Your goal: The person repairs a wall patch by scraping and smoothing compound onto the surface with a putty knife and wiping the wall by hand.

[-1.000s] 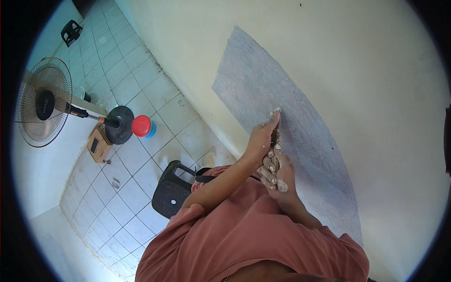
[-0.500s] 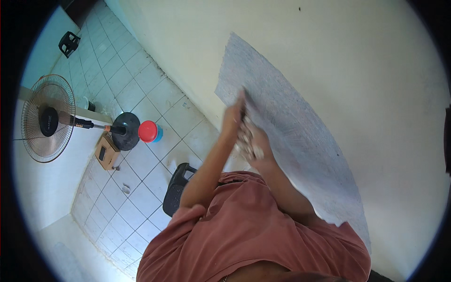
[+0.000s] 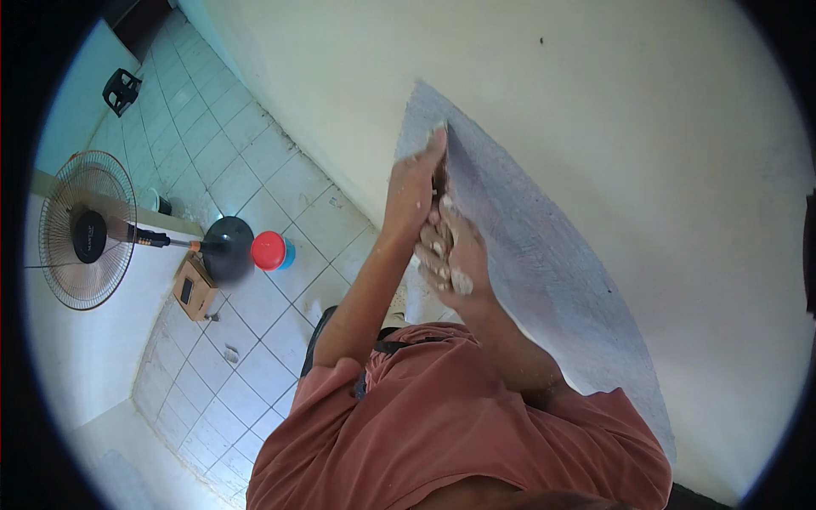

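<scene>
Grip contents indiscernible: right hand [image 3: 465,248] at five o'clock from left hand [image 3: 411,191], presumably steadying it against grey patch [image 3: 540,255].

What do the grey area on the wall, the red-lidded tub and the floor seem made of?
Grey area: perhaps plaster or cement, matte, judging by its streaky, grainy surface; possibly a sheet instead. Red-lidded tub: probably plastic, smooth, with even colour. Floor: likely glazed ceramic tile, given the grid of joints and soft shine.
</scene>
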Motion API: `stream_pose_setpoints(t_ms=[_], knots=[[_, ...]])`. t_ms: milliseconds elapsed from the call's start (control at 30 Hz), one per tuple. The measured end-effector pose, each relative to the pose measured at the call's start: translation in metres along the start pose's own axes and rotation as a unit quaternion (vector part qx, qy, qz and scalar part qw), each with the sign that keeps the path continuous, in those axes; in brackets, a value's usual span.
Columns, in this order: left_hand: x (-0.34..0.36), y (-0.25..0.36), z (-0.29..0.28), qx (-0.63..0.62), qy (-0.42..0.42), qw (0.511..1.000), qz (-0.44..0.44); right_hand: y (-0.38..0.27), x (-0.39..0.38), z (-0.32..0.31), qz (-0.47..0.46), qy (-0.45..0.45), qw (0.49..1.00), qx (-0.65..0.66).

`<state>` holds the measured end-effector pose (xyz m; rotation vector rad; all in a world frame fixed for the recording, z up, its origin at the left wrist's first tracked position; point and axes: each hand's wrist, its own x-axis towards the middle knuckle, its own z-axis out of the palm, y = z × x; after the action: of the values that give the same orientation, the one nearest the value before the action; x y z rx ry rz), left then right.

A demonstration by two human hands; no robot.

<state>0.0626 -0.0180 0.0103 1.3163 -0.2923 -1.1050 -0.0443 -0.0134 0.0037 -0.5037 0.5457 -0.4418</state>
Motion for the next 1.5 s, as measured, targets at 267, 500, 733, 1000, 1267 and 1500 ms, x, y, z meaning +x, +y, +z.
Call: stream_pose_setpoints(t_ms=[267,500,733,1000,1267,1500], knots=[[0.006,-0.049,0.013,0.047,0.027,0.997,0.061,-0.006,-0.01,-0.043,0.041,0.03,0.996,-0.08],[0.021,-0.014,-0.044,0.287,0.153,0.889,0.322,-0.02,-0.057,-0.079,0.063,0.046,0.963,-0.259],[0.037,-0.014,0.054,0.161,0.184,0.766,0.595,0.05,-0.14,-0.147,0.016,0.24,0.924,-0.296],[-0.042,-0.156,0.131,0.327,-0.111,0.547,0.763,0.054,-0.212,-0.17,-0.049,0.359,0.893,-0.267],[0.005,-0.071,0.116,0.361,0.003,0.446,0.819,0.098,-0.336,-0.229,-0.108,0.469,0.825,-0.295],[-0.059,-0.23,0.164,0.396,0.043,0.719,0.569,0.133,-0.424,-0.251,-0.125,0.462,0.871,-0.112]])
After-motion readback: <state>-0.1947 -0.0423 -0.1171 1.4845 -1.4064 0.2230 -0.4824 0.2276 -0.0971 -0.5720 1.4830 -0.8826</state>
